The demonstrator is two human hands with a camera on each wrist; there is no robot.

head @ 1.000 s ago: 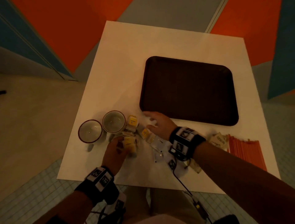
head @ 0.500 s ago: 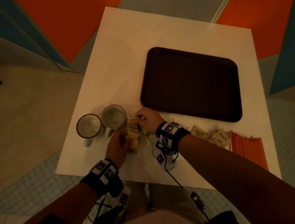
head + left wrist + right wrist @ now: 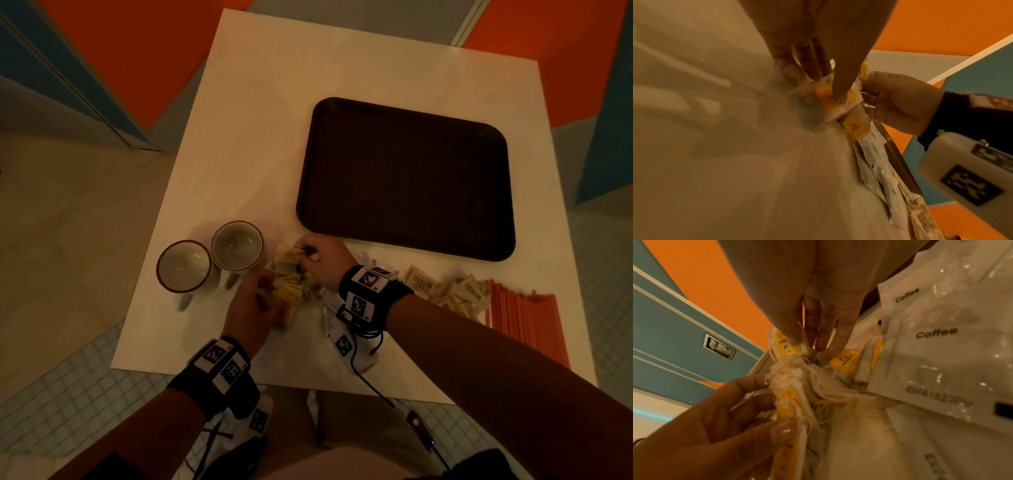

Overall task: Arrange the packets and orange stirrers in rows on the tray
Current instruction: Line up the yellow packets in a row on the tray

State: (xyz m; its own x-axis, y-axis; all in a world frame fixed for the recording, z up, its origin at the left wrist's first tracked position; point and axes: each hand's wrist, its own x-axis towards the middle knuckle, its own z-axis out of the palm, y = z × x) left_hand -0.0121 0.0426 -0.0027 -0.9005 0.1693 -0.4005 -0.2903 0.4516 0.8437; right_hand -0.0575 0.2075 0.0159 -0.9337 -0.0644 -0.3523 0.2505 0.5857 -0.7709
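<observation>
Both grips, left hand and right hand, pinch yellow-tagged white tea bags on the white square bench; dark brown tray far right, tiled floor below.

The right hand has pulled in from the dark brown plastic tray's edge onto the yellow-tagged tea bags at lower centre.

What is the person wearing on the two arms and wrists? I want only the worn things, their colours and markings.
Both forearms are bare, with no sleeves. Each wrist carries a black band with white blocks bearing black square-pattern markers. The left wrist band looks the same. A thin black cable runs from the right wrist unit back toward the body. The left hand and right hand wear no gloves.
</observation>
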